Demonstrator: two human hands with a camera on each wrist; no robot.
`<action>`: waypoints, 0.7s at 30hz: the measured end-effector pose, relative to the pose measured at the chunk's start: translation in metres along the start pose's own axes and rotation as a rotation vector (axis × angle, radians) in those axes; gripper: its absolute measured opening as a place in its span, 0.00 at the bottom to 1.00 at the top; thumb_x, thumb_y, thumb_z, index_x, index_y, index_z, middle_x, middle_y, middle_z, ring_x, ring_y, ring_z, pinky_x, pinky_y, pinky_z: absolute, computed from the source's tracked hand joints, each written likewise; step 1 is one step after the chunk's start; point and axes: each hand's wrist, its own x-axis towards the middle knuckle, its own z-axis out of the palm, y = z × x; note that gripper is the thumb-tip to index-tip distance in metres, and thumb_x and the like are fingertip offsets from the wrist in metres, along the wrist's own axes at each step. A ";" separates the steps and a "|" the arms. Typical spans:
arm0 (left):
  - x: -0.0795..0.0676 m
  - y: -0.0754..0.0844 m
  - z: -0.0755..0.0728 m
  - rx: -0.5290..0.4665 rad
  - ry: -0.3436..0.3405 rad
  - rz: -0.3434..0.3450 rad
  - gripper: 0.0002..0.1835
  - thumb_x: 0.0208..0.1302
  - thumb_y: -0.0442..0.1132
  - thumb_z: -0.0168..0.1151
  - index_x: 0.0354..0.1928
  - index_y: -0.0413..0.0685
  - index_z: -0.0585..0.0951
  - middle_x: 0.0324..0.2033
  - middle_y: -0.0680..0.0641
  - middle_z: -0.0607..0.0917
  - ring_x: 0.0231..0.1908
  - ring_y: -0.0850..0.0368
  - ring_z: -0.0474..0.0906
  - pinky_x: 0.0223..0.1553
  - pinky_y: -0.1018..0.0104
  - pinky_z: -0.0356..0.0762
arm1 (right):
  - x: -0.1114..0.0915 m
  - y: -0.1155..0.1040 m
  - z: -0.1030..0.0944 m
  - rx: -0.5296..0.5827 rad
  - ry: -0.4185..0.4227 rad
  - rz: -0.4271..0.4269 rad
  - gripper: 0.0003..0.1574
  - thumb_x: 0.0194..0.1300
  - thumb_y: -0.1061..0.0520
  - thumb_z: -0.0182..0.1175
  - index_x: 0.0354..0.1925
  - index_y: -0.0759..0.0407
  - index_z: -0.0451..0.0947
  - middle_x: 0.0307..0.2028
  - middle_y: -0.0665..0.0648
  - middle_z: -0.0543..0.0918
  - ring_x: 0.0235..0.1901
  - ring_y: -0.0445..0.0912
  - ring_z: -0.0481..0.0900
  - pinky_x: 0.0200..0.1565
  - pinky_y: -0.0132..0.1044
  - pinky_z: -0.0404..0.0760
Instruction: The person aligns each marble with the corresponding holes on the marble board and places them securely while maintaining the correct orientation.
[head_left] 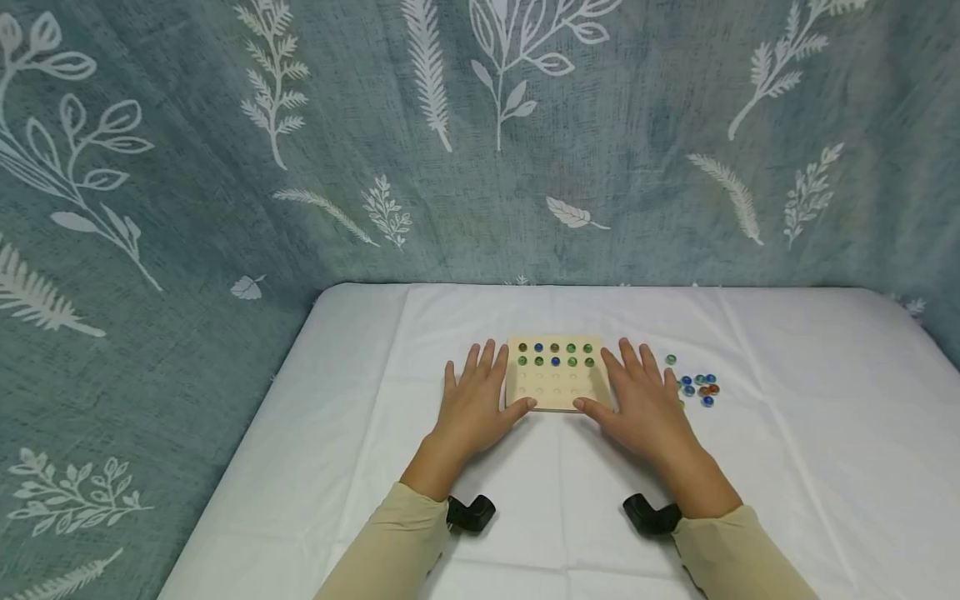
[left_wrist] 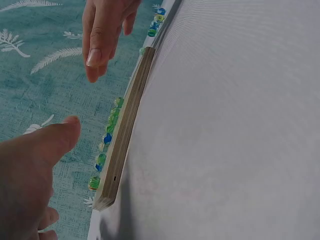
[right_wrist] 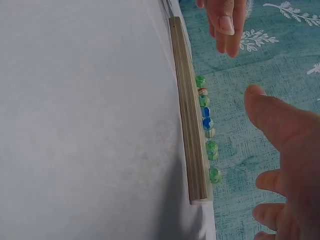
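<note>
A pale wooden board [head_left: 547, 402] with rows of round hollows lies on the table, glass marbles [head_left: 555, 362] filling its two far rows. My left hand [head_left: 472, 410] is at the board's left side, fingers straight and spread, thumb pointing toward the near edge. On the other side my right hand [head_left: 643, 412] mirrors it, fingers also extended. Both wrist views show a gap between the hands and the board's plywood edge [left_wrist: 131, 112]; neither hand holds anything. Green, blue and multicoloured marbles [right_wrist: 207, 123] stand up from the board's top.
Several loose marbles [head_left: 707, 401] in blue, green and amber lie right of the board, a few partly hidden by the right hand. A white cloth [head_left: 300, 500] covers the table. Behind and to the left hangs a blue-green leaf-patterned curtain [head_left: 360, 108]. Black devices [head_left: 472, 514] sit at both wrists.
</note>
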 end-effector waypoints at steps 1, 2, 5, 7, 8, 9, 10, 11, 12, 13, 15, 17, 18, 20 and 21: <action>0.000 -0.001 0.000 -0.006 0.002 0.004 0.49 0.58 0.74 0.45 0.74 0.54 0.50 0.73 0.47 0.51 0.73 0.48 0.42 0.69 0.35 0.43 | 0.000 0.000 0.000 0.000 0.005 -0.002 0.61 0.56 0.22 0.50 0.72 0.59 0.52 0.73 0.67 0.47 0.71 0.65 0.40 0.64 0.73 0.42; 0.000 -0.001 0.000 -0.008 0.006 0.008 0.49 0.58 0.74 0.45 0.74 0.54 0.50 0.73 0.47 0.52 0.73 0.47 0.43 0.69 0.35 0.43 | 0.000 0.001 0.000 0.002 0.010 -0.004 0.60 0.56 0.23 0.50 0.72 0.60 0.52 0.72 0.67 0.47 0.71 0.65 0.40 0.64 0.72 0.42; 0.001 -0.003 0.001 -0.030 0.010 0.012 0.49 0.58 0.73 0.46 0.74 0.53 0.51 0.73 0.46 0.53 0.73 0.47 0.45 0.69 0.35 0.43 | 0.001 0.002 0.001 0.012 0.028 -0.014 0.60 0.56 0.23 0.51 0.71 0.60 0.53 0.72 0.67 0.48 0.71 0.66 0.42 0.64 0.72 0.43; 0.000 -0.004 0.002 -0.050 0.009 0.012 0.48 0.58 0.73 0.47 0.74 0.53 0.52 0.73 0.47 0.53 0.73 0.48 0.45 0.69 0.36 0.43 | 0.001 0.003 0.002 0.021 0.033 -0.018 0.60 0.56 0.23 0.51 0.71 0.60 0.54 0.72 0.67 0.48 0.71 0.66 0.42 0.64 0.72 0.44; -0.001 -0.004 0.002 -0.060 0.008 0.014 0.48 0.58 0.73 0.46 0.73 0.54 0.53 0.73 0.47 0.54 0.73 0.48 0.45 0.69 0.36 0.42 | 0.001 0.004 0.003 0.025 0.036 -0.021 0.59 0.56 0.23 0.52 0.71 0.60 0.54 0.72 0.67 0.49 0.71 0.66 0.42 0.64 0.72 0.44; -0.001 -0.005 0.003 -0.075 0.008 0.016 0.47 0.59 0.72 0.46 0.73 0.54 0.53 0.73 0.47 0.54 0.73 0.48 0.46 0.69 0.36 0.42 | 0.000 0.004 0.003 0.026 0.039 -0.024 0.59 0.56 0.24 0.52 0.71 0.60 0.54 0.72 0.67 0.49 0.71 0.66 0.43 0.64 0.71 0.44; -0.001 -0.005 0.003 -0.090 0.008 0.018 0.47 0.59 0.72 0.47 0.73 0.54 0.54 0.73 0.48 0.54 0.73 0.48 0.46 0.70 0.37 0.42 | 0.000 0.005 0.004 0.026 0.043 -0.027 0.59 0.56 0.23 0.51 0.71 0.60 0.55 0.72 0.67 0.49 0.71 0.66 0.43 0.64 0.71 0.45; -0.001 -0.006 0.003 -0.104 0.012 0.022 0.46 0.59 0.71 0.47 0.73 0.53 0.54 0.72 0.48 0.54 0.72 0.48 0.47 0.70 0.37 0.43 | 0.001 0.005 0.004 0.029 0.045 -0.028 0.59 0.56 0.23 0.51 0.71 0.60 0.55 0.72 0.67 0.49 0.71 0.66 0.43 0.64 0.71 0.45; -0.001 -0.006 0.004 -0.117 0.013 0.025 0.46 0.60 0.71 0.47 0.73 0.53 0.54 0.72 0.48 0.55 0.72 0.48 0.47 0.70 0.37 0.43 | 0.001 0.005 0.004 0.027 0.047 -0.030 0.59 0.56 0.23 0.51 0.71 0.60 0.55 0.72 0.67 0.49 0.71 0.66 0.43 0.64 0.70 0.45; -0.001 -0.007 0.004 -0.128 0.017 0.029 0.45 0.60 0.70 0.47 0.73 0.53 0.55 0.72 0.48 0.55 0.72 0.48 0.48 0.70 0.37 0.43 | 0.001 0.005 0.004 0.027 0.049 -0.031 0.59 0.57 0.23 0.51 0.71 0.60 0.55 0.72 0.67 0.49 0.71 0.66 0.44 0.65 0.70 0.46; 0.000 -0.008 0.006 -0.147 0.026 0.038 0.44 0.61 0.70 0.47 0.73 0.53 0.56 0.72 0.48 0.56 0.72 0.49 0.49 0.70 0.38 0.43 | 0.002 0.006 0.003 0.026 0.052 -0.034 0.59 0.57 0.23 0.51 0.71 0.61 0.55 0.72 0.67 0.50 0.70 0.66 0.44 0.64 0.70 0.47; 0.001 -0.009 0.007 -0.167 0.035 0.046 0.43 0.61 0.69 0.48 0.72 0.53 0.57 0.72 0.49 0.57 0.72 0.50 0.49 0.71 0.39 0.43 | 0.002 0.008 0.001 0.032 0.052 -0.032 0.58 0.57 0.24 0.51 0.71 0.61 0.55 0.72 0.67 0.50 0.70 0.66 0.44 0.64 0.70 0.47; 0.001 -0.010 0.007 -0.177 0.036 0.049 0.43 0.62 0.68 0.48 0.72 0.52 0.58 0.72 0.49 0.57 0.72 0.51 0.50 0.71 0.40 0.43 | 0.002 0.008 0.000 0.038 0.052 -0.031 0.58 0.58 0.24 0.51 0.70 0.62 0.55 0.72 0.67 0.50 0.70 0.66 0.44 0.64 0.70 0.47; 0.002 -0.011 0.009 -0.201 0.037 0.055 0.41 0.62 0.68 0.48 0.71 0.52 0.59 0.71 0.50 0.58 0.72 0.51 0.50 0.71 0.40 0.43 | 0.002 0.011 -0.003 0.064 0.049 -0.025 0.57 0.58 0.25 0.51 0.70 0.62 0.55 0.72 0.67 0.50 0.71 0.66 0.43 0.64 0.70 0.47; 0.001 -0.011 0.009 -0.219 0.035 0.055 0.41 0.63 0.67 0.48 0.71 0.52 0.60 0.71 0.50 0.58 0.72 0.51 0.50 0.71 0.41 0.43 | 0.002 0.012 -0.005 0.083 0.045 -0.020 0.57 0.59 0.25 0.51 0.70 0.62 0.55 0.72 0.67 0.49 0.71 0.65 0.43 0.65 0.70 0.47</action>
